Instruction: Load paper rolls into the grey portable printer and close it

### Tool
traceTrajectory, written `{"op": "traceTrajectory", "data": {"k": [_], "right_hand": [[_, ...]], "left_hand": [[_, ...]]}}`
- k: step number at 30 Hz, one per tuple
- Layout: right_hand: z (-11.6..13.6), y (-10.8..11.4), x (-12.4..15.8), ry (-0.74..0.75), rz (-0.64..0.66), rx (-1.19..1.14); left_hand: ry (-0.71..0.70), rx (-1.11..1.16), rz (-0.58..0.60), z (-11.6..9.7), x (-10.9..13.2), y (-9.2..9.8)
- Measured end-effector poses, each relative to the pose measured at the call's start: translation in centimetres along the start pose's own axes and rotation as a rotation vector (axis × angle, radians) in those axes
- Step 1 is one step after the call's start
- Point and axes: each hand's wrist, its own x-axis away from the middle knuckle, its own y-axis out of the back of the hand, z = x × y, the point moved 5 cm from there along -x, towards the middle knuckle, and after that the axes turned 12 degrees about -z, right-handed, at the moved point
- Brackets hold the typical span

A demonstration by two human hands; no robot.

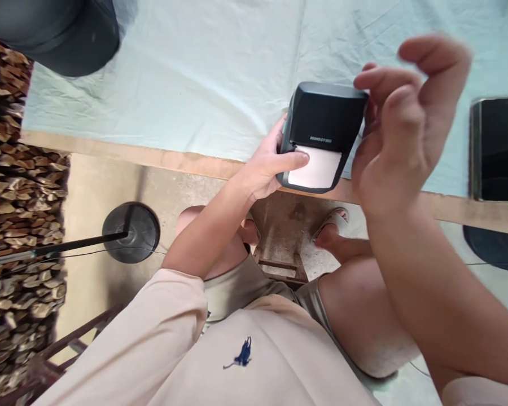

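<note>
My left hand (267, 163) grips a dark label printer (327, 115) by its left side, its thumb lying across the front. White paper (317, 169) covers the lower part of the printer's face, below a glossy black panel with "NIIMBOT" lettering. My right hand (406, 121) is raised at the printer's right side, palm partly turned up and fingers bent and apart. Some of its fingers come close to the upper right corner of the printer; whether they touch it I cannot tell. The right fingertips are slightly blurred.
A pale cloth (186, 73) covers the table, whose wooden edge (173, 160) runs below. A black-screened device (497, 149) lies at the right. A large dark cylinder (68, 42) stands at the upper left. Stacked firewood (21, 225) and a round stand base (139, 237) are at left.
</note>
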Motion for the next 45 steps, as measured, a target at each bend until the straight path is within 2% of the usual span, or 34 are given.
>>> {"op": "traceTrajectory", "data": {"k": [3, 6, 10, 13, 18, 22, 25, 27, 29, 33, 35, 37, 39, 42, 45], "right_hand": [[-0.4, 0.3, 1.6, -0.088, -0.054, -0.190], [-1.2, -0.2, 2.6, -0.168, -0.001, -0.237], [-2.1, -1.3, 3.2, -0.245, 0.104, -0.114], [-2.6, -1.8, 3.3, -0.264, 0.179, -0.020], [-3.1, -1.6, 2.9, -0.233, 0.194, -0.063], [-3.3, -1.2, 2.6, -0.182, 0.220, -0.103], [-2.6, -0.1, 2.1, -0.044, 0.105, 0.010], [-1.9, 0.2, 1.9, 0.008, 0.096, 0.024], [-1.4, 0.2, 1.9, 0.004, 0.165, 0.003], [-1.0, 0.6, 1.6, -0.036, 0.300, 0.022], [-0.4, 0.9, 1.2, 0.009, 0.343, 0.048], [0.5, 1.5, 0.4, 0.106, 0.272, 0.141], [1.7, 2.2, -0.5, 0.195, 0.098, 0.249], [2.7, 2.8, -1.5, 0.133, -0.132, 0.258], [3.2, 2.8, -1.7, 0.100, -0.203, 0.113]], "left_hand": [[-0.009, 0.016, 0.029, 0.0, 0.1, -0.2], [-0.008, 0.085, 0.037, -0.1, 0.1, -0.4], [0.070, 0.132, -0.076, 0.3, 0.0, -0.1], [0.081, 0.116, -0.077, 0.2, 0.1, -0.3], [0.046, 0.138, -0.031, -0.6, 0.3, -1.0], [0.099, 0.216, 0.051, -0.7, 0.0, -1.5], [0.159, 0.210, -0.038, -0.3, -0.6, -0.9], [0.185, 0.203, -0.121, 0.1, -0.8, -0.3], [0.208, 0.231, -0.148, 0.4, -0.9, -0.1], [0.221, 0.303, -0.088, 0.5, -0.9, -0.4], [0.220, 0.312, -0.070, 0.3, -0.8, -0.7], [0.235, 0.303, -0.082, 0.1, -0.6, -0.9], [0.250, 0.272, -0.113, -0.1, -0.4, -1.1], [0.214, 0.207, -0.073, -0.2, -0.2, -1.4], [0.143, 0.177, 0.051, -0.1, -0.3, -1.8]]}}
